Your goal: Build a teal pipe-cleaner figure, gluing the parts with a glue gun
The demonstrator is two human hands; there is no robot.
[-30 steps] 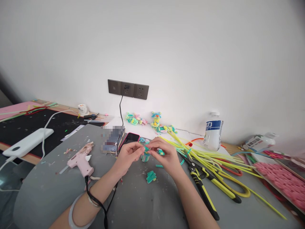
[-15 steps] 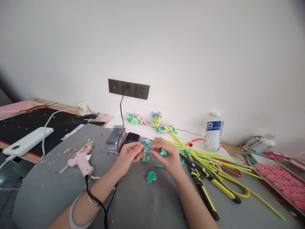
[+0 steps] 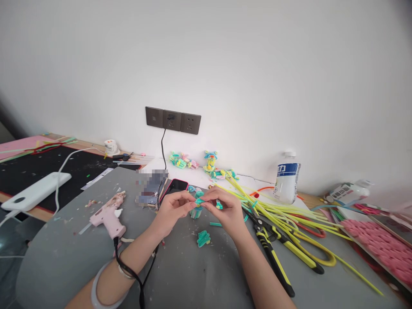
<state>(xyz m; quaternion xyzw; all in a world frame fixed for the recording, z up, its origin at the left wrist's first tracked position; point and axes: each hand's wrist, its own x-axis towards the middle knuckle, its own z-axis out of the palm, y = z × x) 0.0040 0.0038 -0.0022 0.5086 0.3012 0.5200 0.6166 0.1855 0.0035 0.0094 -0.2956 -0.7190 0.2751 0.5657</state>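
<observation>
Over the middle of the grey table, my left hand point(image 3: 176, 211) and my right hand point(image 3: 225, 209) face each other, fingertips close together. Both pinch a small teal pipe-cleaner piece point(image 3: 199, 201) between thumb and fingers; the fingers hide much of it. Right behind it stands a teal and blue pipe-cleaner figure point(image 3: 195, 213), partly covered. Another teal pipe-cleaner piece point(image 3: 203, 238) lies on the table just below my hands. A further teal bit point(image 3: 219, 205) shows behind my right fingers.
To the left lies a pink glue gun point(image 3: 111, 219), its black cord crossing my left forearm. Yellow-handled pliers point(image 3: 273, 240) and long yellow pipe cleaners point(image 3: 289, 214) spread to the right. Behind are a phone point(image 3: 176, 186), finished figures point(image 3: 210, 162) and a white bottle point(image 3: 287, 178).
My left fingertips have moved in to meet the teal piece, which my right hand was holding. Otherwise the table looks the same, with a slight camera shift.
</observation>
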